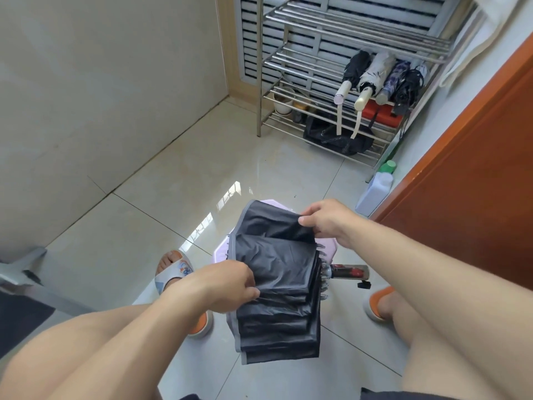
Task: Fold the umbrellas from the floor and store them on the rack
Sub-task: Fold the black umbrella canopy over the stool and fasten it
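Note:
A collapsed umbrella (278,284) with black lining and pale pink outside hangs between my knees, its panels stacked in flat pleats. Its clear handle with red inside (350,272) points right. My left hand (227,284) pinches the left edge of the pleats. My right hand (327,219) pinches the upper flap of black fabric near the top. On the steel rack (266,67) at the far wall, several folded umbrellas (375,76) lie side by side on a middle shelf, handles toward me.
A white jug with a green cap (375,192) stands by the rack's right leg, beside an orange-brown door (476,174). A black bag (334,137) and pots sit on the lower shelves. My sandalled feet rest on glossy tiles; a grey chair base (26,272) is at left.

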